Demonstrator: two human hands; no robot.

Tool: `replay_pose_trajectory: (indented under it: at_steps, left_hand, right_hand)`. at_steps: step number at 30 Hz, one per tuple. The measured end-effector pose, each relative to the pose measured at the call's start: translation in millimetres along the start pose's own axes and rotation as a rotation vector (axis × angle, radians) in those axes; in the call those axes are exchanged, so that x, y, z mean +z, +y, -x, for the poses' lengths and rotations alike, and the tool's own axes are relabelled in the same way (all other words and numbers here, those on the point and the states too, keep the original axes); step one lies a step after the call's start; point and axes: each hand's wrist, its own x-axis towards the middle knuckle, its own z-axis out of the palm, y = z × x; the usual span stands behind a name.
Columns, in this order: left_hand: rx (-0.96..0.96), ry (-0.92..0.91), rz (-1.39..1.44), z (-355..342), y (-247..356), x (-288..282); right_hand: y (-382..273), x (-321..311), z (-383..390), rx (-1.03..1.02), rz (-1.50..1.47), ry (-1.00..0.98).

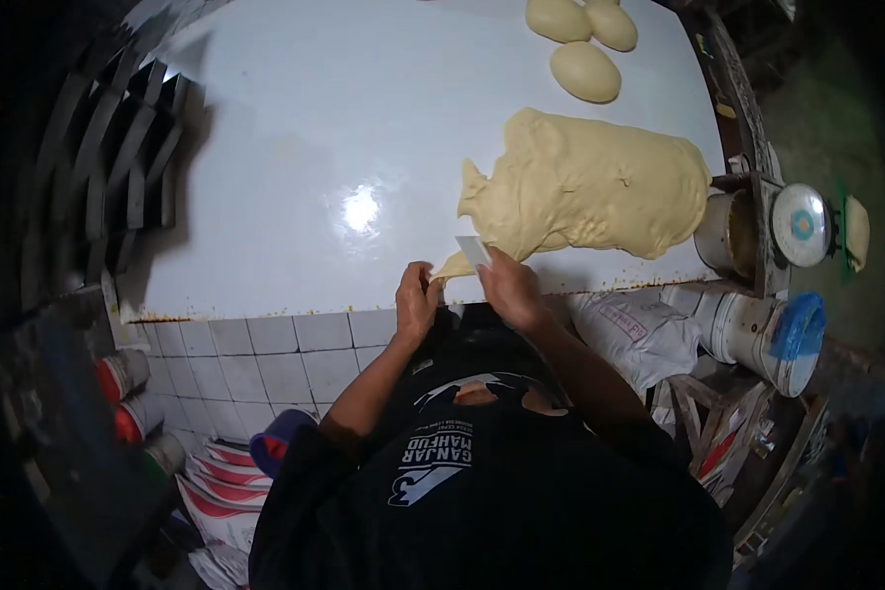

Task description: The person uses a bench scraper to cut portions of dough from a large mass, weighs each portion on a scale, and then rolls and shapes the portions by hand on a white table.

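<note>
A large, soft mass of pale yellow dough (pixel 600 187) lies spread over the right part of the white table. From its near left corner a thin strip of dough stretches toward me, and my left hand (pixel 418 300) pinches the end of it at the table's front edge. My right hand (pixel 511 286) grips a flat, light-coloured dough scraper (pixel 473 252), its blade tilted beside the stretched strip. Whether the blade touches the table cannot be seen clearly.
Smooth dough balls (pixel 586 72) sit at the far right. Black baking tins (pixel 118 157) are stacked at the left. Beside the right edge stand a metal pot (pixel 726 233) and a scale with a round dish (pixel 801 225). Below are a white sack (pixel 624 329) and buckets (pixel 747 329).
</note>
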Motion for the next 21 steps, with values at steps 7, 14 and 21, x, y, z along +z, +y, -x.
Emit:
replay_pose_trajectory:
  at_steps: [7, 14, 21]
  left_hand:
    - [0.222, -0.043, -0.006, -21.2, 28.7, 8.9]
    - [0.146, -0.262, 0.536, -115.6, 146.4, 29.9]
    - [0.842, -0.596, 0.505, -152.7, 458.6, 216.6]
  right_hand:
    - [32.9, 48.4, -40.3, 0.06, -0.185, 0.043]
    - [101.7, -51.4, -10.2, 0.366, -0.805, 0.156]
    - [194.0, -168.1, 82.8, 0.36, -0.592, 0.417]
